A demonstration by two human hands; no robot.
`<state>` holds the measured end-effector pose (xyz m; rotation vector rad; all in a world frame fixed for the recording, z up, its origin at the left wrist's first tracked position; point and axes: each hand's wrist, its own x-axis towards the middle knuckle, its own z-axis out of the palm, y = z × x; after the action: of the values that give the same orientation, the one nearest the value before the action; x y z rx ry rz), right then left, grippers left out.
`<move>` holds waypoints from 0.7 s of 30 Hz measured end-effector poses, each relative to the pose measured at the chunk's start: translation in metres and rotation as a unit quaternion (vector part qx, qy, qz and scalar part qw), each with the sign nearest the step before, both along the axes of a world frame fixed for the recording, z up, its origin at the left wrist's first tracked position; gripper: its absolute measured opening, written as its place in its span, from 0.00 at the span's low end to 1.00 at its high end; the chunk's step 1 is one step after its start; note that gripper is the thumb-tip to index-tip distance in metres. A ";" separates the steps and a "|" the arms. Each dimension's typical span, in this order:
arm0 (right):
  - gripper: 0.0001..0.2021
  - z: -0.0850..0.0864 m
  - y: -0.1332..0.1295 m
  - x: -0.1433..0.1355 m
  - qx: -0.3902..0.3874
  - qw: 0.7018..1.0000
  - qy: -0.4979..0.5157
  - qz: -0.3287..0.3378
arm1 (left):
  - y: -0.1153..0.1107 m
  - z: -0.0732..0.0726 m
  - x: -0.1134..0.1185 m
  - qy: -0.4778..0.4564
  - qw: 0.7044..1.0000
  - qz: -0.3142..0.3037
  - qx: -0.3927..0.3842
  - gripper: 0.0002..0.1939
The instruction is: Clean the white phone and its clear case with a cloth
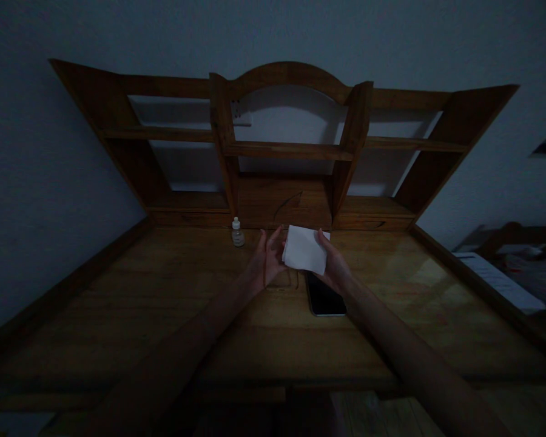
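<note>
My right hand grips a folded white sheet, thumb on top and fingers underneath; paper or cloth, I cannot tell which. At the sheet's left edge is my left hand, palm turned up, thumb and fingers apart. Some of its fingertips reach close to the sheet, and whether they touch it is unclear. Beneath my right hand a dark-screened phone lies on the wooden desk, partly covered by the hand. Thin outlines like a pair of glasses show on the desk between my hands, too dim to be sure.
A small clear bottle with a white cap stands left of my hands. Wooden shelving rises along the desk's back, with a socket on the wall behind. White papers lie beyond the desk's right edge, near a chair. The room is dark.
</note>
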<state>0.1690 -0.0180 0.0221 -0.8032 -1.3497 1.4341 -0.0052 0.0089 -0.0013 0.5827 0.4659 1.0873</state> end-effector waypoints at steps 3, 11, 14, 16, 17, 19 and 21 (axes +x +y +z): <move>0.31 0.004 -0.003 0.005 0.152 0.975 -0.135 -0.085 | -0.007 -0.002 0.005 0.003 0.999 -0.054 0.001 0.31; 0.29 -0.012 -0.012 -0.014 0.448 0.766 -0.461 -0.013 | -0.019 0.006 0.015 -0.057 0.997 -0.044 -0.030 0.33; 0.33 -0.018 -0.019 -0.025 0.457 0.746 -0.484 0.001 | -0.020 0.010 0.011 -0.037 0.998 -0.028 -0.042 0.37; 0.34 -0.019 -0.026 -0.030 0.473 0.735 -0.486 0.025 | -0.020 0.010 0.006 -0.039 0.998 -0.028 -0.030 0.37; 0.35 -0.020 -0.028 -0.032 0.480 0.731 -0.484 0.038 | -0.020 0.009 0.004 -0.045 0.998 -0.029 -0.020 0.37; 0.35 -0.020 -0.032 -0.034 0.490 0.726 -0.478 0.063 | -0.019 0.006 -0.001 -0.060 0.998 -0.029 0.002 0.36; 0.35 -0.022 -0.031 -0.035 0.497 0.722 -0.475 0.074 | -0.018 0.004 -0.004 -0.068 0.997 -0.027 0.011 0.34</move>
<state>0.1340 -0.0489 0.0005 -0.6576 -2.6415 0.0814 -0.0093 -0.0092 0.0031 0.5334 0.3187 1.0736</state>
